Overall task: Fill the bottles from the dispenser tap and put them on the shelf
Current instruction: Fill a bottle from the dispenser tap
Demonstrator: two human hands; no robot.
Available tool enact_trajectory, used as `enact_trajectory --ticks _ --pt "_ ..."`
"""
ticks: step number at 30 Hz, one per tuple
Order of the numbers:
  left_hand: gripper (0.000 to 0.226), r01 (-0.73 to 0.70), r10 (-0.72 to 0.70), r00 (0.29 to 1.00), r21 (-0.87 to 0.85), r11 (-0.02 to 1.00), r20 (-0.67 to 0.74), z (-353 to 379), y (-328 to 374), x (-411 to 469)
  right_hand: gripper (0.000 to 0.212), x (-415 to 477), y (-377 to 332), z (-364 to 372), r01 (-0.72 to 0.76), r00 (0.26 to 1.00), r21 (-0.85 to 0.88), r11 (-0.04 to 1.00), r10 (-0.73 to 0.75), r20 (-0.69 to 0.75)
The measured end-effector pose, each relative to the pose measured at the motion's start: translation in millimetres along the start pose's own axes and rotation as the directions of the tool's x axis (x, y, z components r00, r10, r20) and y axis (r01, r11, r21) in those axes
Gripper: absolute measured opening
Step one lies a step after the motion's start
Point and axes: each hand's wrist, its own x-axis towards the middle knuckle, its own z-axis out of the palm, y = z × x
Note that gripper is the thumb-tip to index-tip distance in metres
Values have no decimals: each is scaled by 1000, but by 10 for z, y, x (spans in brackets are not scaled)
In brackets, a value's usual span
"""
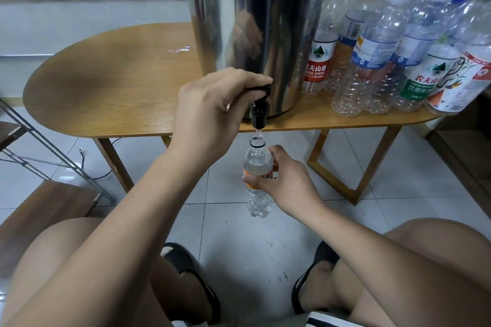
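The dispenser (239,21) is mirror-silver with a black tap (259,111); the table (106,82) shows honey-brown wood grain. The held bottle (257,167) is clear with an orange label — the standing bottles (372,56) wear red, blue, white and green caps.

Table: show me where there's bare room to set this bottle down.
The table is bare wood across its left half, from the rounded left edge to the dispenser, apart from a small spill near it. Right of the dispenser it is crowded with empty bottles out to the edge.
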Motion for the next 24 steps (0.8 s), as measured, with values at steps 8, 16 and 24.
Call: enact_trajectory --ticks 8,16,24 --pt "12 -16 17 1000 41 999 -26 -16 16 -83 59 1 -1 12 3 1000 31 1000 -3 -4" --pt "13 -7 7 1000 11 1000 -9 -5 12 -46 60 23 18 0 -10 1000 10 1000 10 -4" --pt "23 77 -75 996 -35 996 42 -17 15 26 58 21 7 -5 -3 1000 18 1000 4 -9"
